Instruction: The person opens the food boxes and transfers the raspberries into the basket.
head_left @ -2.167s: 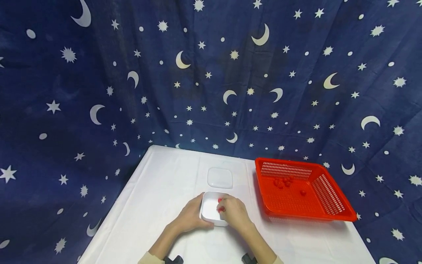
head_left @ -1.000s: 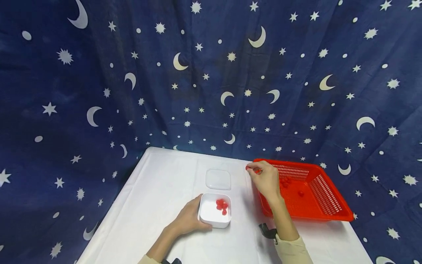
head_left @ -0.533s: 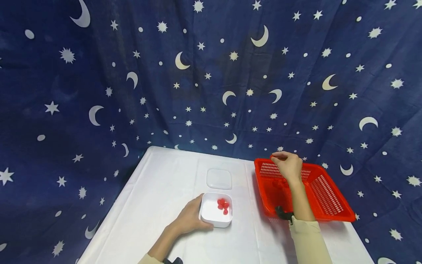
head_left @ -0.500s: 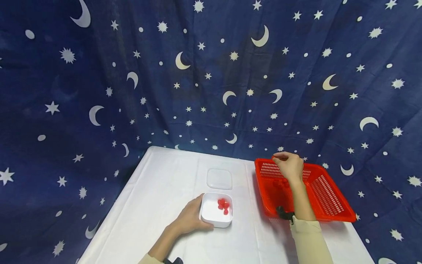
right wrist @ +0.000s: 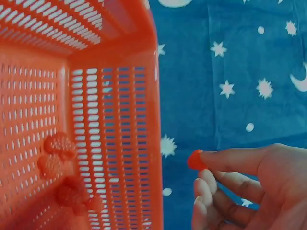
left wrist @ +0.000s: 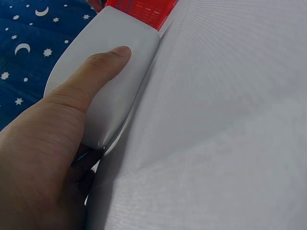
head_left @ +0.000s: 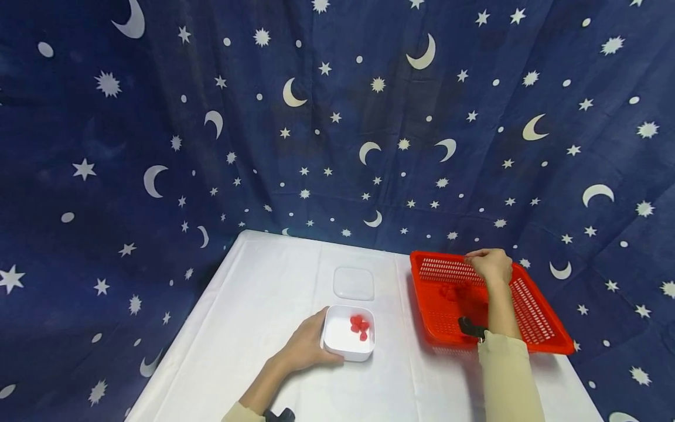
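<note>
A small white square box (head_left: 337, 341) stands on the table, with several red raspberries (head_left: 360, 323) in its right half. My left hand (head_left: 307, 346) grips the box from its left side; the left wrist view has the thumb lying along the box's wall. Over the back right of a red plastic basket (head_left: 448, 337) is my right hand (head_left: 491, 265). Between its fingertips, in the right wrist view, it pinches one raspberry (right wrist: 196, 160). Several more raspberries (right wrist: 52, 165) lie inside the basket.
Behind the box a translucent square lid (head_left: 353, 283) lies flat on the white tablecloth (head_left: 263, 293). A dark blue curtain (head_left: 316, 117) with moons and stars hangs behind the table. The basket reaches the table's right edge.
My right hand has gone from inside the box to the basket, and moved further right over it in the last half second. Raspberries in the box became visible. The left hand keeps its grip.
</note>
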Motion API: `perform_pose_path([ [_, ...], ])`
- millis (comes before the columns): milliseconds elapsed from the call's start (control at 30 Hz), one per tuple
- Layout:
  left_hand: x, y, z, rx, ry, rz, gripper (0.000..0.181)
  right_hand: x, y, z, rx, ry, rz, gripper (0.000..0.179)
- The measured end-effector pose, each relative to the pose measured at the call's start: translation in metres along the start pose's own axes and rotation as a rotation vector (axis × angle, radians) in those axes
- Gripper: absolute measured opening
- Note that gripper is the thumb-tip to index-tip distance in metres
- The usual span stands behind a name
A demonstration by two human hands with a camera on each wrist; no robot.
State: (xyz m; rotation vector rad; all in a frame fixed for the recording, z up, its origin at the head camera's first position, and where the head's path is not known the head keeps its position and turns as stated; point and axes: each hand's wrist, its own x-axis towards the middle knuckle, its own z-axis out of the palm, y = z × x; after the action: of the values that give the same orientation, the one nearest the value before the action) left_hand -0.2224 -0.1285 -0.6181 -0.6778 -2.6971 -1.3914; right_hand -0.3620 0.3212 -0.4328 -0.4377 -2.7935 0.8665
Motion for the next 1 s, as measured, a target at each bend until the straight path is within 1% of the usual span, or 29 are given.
perform_pose_path([
  [167,0.000,-0.001,0.000,0.007,-0.001,-0.008,0.118,0.008,0.012,0.004,-0.073,-0.099,0.055,0.032],
  [267,0.000,-0.003,0.000,0.001,-0.005,-0.006,0.118,0.011,0.019,0.009,-0.100,-0.124,0.092,0.035],
  [400,0.001,-0.005,0.001,-0.009,-0.007,0.006,0.116,0.017,0.030,0.018,-0.133,-0.146,0.130,0.039],
  [500,0.001,-0.004,0.001,-0.012,-0.006,0.014,0.115,0.021,0.037,0.025,-0.156,-0.156,0.148,0.036],
  [633,0.002,-0.001,0.001,-0.019,-0.007,0.025,0.113,0.021,0.046,0.032,-0.172,-0.161,0.168,0.031],
  [833,0.002,0.001,0.000,-0.018,-0.002,0.038,0.113,0.018,0.054,0.036,-0.148,-0.182,0.169,0.028],
  [1000,0.002,0.000,0.000,-0.004,-0.007,0.033,0.114,0.018,0.058,0.037,-0.150,-0.187,0.184,0.025],
])
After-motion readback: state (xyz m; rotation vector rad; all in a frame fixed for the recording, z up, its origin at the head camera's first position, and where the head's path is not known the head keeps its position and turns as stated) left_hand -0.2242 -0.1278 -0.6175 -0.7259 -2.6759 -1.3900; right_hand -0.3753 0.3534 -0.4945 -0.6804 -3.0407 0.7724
